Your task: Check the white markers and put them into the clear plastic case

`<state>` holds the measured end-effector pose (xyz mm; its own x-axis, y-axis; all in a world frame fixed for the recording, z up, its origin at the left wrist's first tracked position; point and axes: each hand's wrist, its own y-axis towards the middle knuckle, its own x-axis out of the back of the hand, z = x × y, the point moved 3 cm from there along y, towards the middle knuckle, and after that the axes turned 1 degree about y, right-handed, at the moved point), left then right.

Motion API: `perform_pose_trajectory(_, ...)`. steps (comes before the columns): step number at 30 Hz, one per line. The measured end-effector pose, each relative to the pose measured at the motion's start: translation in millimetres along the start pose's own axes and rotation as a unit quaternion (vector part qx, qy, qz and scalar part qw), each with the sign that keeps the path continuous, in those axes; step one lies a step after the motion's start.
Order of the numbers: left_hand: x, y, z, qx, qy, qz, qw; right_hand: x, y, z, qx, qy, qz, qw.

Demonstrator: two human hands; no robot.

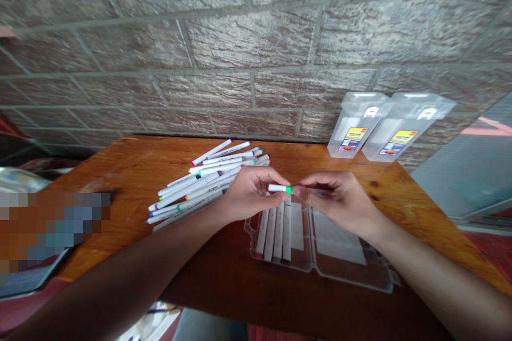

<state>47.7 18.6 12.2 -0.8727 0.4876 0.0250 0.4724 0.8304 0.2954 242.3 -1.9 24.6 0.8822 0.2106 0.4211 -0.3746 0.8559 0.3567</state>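
Note:
Between my two hands is a white marker (277, 188) with a green band, held level above an opened clear plastic case. My left hand (256, 186) pinches its white end, and my right hand (336, 197) grips the other end, which its fingers mostly hide. Below lies the clear case (312, 265), spread open, with several white markers (276, 234) side by side in its left half. To the left of my left hand, a loose pile of white markers (208, 181) with coloured ends lies on the table.
Two clear plastic containers (356, 125) with yellow labels stand at the back right of the wooden table (120, 170). A brick-patterned wall (224, 37) rises behind it. A dark flat object (36, 274), partly blurred out, is at the left edge.

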Motion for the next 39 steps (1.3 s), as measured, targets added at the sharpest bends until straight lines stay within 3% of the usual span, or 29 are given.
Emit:
perform_pose_trajectory(10, 6.1, -1, 8, 0.037, 0.002, 0.001, 0.999, 1, 1, 0, -0.016, 0.017, 0.004, 1.000)
perform_pose_trajectory(19, 1.2, 1, 7, 0.012, -0.012, -0.019, 1.000, 2, -1, -3, 0.004, -0.019, -0.007, 1.000)
perform_pose_trajectory(29, 0.5, 0, 11, -0.047, 0.021, -0.015, 0.999, 1, -1, -5, -0.014, 0.023, -0.011, 1.000)
perform_pose_trajectory(39, 0.2, -3, 8, -0.023, 0.013, 0.010, 1.000, -2, -2, -5, -0.011, -0.001, -0.009, 1.000)
